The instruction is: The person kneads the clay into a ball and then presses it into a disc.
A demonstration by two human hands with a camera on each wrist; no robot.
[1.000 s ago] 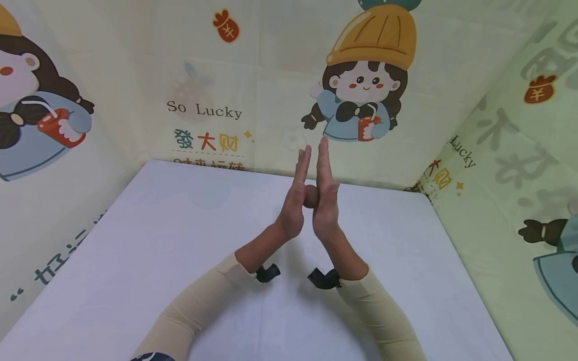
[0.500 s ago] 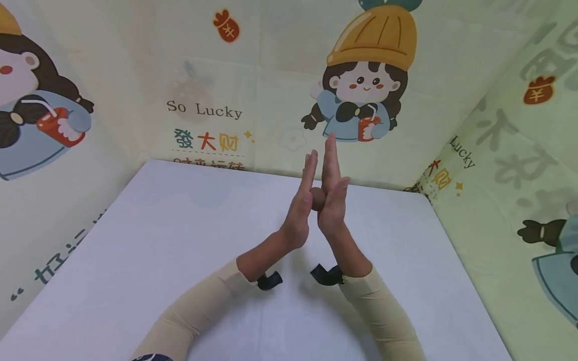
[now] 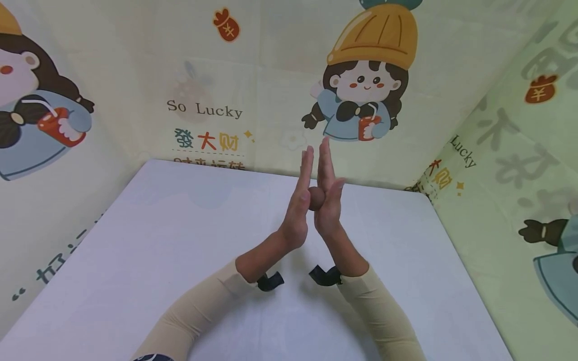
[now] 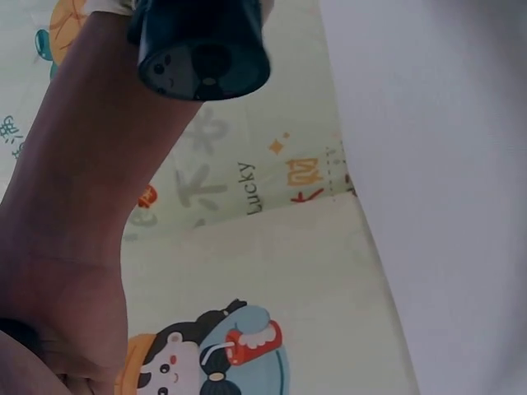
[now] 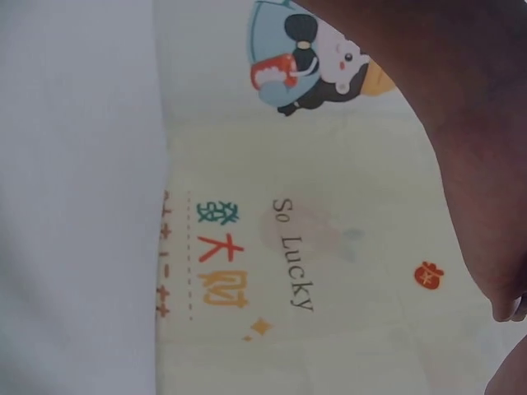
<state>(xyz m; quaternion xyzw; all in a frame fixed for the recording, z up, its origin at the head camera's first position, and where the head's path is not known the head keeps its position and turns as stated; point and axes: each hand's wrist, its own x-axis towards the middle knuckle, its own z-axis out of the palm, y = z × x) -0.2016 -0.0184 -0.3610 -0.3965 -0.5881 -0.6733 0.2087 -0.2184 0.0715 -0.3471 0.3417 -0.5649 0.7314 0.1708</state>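
Observation:
Between my two palms sits a small brown ball (image 3: 316,198), held up above the white table (image 3: 198,240). My left hand (image 3: 297,209) presses it from the left, its fingers straight and pointing up and away. From the other side the flat palm of my right hand (image 3: 331,206) touches it, with the thumb standing a little apart. The fingertips of the two hands do not meet. In the left wrist view, part of a dark round shape (image 4: 18,332) shows at the lower left edge between the hands. The right wrist view does not show the ball.
A dark strap-like piece (image 3: 271,282) hangs at the left wrist, and a similar dark piece (image 3: 325,276) at the right. Cream cloth walls (image 3: 271,100) printed with cartoon figures and lettering stand behind the table and along both sides.
Both hands shift slightly, the right one going forward and right, then back toward me and left. The ball moves right, then slightly left, staying between the palms.

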